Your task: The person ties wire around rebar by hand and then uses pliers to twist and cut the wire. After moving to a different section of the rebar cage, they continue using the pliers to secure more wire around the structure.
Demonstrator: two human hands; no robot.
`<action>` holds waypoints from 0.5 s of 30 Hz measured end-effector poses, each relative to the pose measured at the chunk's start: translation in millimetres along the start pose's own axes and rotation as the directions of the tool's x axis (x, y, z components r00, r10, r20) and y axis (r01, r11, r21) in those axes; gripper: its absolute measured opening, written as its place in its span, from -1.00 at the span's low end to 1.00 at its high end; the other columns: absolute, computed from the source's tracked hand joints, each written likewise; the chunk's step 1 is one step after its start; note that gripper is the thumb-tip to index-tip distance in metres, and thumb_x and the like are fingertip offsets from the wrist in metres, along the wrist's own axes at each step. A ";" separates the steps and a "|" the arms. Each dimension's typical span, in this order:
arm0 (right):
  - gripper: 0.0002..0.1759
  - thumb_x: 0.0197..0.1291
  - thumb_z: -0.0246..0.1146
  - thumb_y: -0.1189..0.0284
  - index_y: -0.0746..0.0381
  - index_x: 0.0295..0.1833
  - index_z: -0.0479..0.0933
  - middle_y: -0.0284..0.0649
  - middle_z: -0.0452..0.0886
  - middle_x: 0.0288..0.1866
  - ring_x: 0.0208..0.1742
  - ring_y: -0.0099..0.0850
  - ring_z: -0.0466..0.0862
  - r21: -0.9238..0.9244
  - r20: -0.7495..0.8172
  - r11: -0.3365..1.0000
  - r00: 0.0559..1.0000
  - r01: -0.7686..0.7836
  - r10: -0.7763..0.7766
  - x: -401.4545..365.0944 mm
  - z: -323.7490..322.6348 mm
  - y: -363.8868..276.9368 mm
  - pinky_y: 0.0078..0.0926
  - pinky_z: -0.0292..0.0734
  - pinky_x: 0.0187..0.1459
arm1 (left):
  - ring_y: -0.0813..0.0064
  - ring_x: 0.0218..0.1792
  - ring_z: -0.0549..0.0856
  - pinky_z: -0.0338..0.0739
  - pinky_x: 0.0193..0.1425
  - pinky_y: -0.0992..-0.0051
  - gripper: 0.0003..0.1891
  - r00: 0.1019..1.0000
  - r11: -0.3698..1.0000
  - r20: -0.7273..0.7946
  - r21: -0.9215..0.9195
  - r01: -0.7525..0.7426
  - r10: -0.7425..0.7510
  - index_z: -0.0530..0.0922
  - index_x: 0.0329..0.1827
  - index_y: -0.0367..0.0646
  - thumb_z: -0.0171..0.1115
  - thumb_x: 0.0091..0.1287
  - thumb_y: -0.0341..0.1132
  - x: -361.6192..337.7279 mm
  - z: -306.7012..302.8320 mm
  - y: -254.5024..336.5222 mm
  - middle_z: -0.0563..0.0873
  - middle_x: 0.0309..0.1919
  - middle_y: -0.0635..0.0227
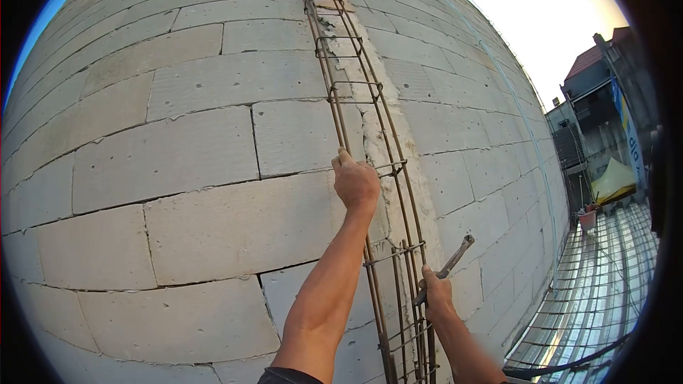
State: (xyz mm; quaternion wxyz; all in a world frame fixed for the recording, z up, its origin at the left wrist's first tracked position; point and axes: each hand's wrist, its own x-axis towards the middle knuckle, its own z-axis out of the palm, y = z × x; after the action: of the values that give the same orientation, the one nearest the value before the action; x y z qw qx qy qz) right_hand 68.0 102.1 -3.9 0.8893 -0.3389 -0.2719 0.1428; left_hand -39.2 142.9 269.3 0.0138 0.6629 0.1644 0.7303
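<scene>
A tall rebar cage (379, 87) of rusty rods and square stirrups runs up the wall in front of me. My left hand (356, 179) is closed around its left-hand rods, about mid-height in view. Lower and to the right, my right hand (437, 291) grips a worn, dark hand tool (456, 255) whose exact kind I cannot make out. The tool slants up to the right, and its lower end lies beside the cage's right-hand rods. Shorter bars stand inside the cage near this hand.
A pale block wall (206, 231) fills most of the view, with rough mortar behind the cage. A light-blue line (514, 92) hangs down the right side. Below right are a corrugated metal roof (569, 327) under a bar grid, a reddish bucket (587, 220) and a dark hose or cable.
</scene>
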 end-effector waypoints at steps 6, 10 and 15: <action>-0.66 0.40 0.26 0.24 0.13 -0.41 0.40 -0.37 0.41 -0.54 -0.62 -0.57 0.34 -0.036 -0.026 0.996 0.996 0.080 -0.081 -4.5 -0.4 14.9 -0.50 0.31 -0.64 | -0.11 0.13 0.64 0.57 0.19 0.05 -0.49 1.000 1.000 -0.015 -0.006 -0.002 0.002 0.36 0.36 -0.43 -0.05 0.36 -0.37 6.0 6.7 -26.0 0.51 0.24 -0.13; -0.68 0.42 0.23 0.28 0.13 -0.41 0.38 -0.40 0.41 -0.52 -0.56 -0.59 0.31 -0.046 -0.021 0.996 0.997 0.078 -0.079 -18.7 3.8 -5.1 -0.53 0.25 -0.52 | -0.15 0.10 0.65 0.56 0.20 0.04 -0.51 1.000 1.000 -0.007 -0.025 -0.014 0.014 0.44 0.30 -0.42 -0.03 0.33 -0.35 8.1 14.7 -26.3 0.58 0.17 -0.16; -0.71 0.41 0.23 0.31 0.13 -0.39 0.39 -0.42 0.40 -0.48 -0.50 -0.62 0.31 -0.018 0.016 0.996 0.996 0.084 -0.084 -30.2 5.0 -8.3 -0.57 0.25 -0.47 | -0.20 0.01 0.69 0.55 0.18 0.04 -0.57 1.000 0.996 -0.019 -0.085 0.019 -0.021 0.56 0.13 -0.40 0.00 0.28 -0.34 12.2 18.7 -38.0 0.70 -0.04 -0.22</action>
State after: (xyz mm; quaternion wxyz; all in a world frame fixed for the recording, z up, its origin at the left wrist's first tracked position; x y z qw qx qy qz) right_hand 41.2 85.4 -6.7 0.8892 -0.3343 -0.2941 0.1055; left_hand -30.0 185.9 272.5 0.0474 0.6529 0.1400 0.7429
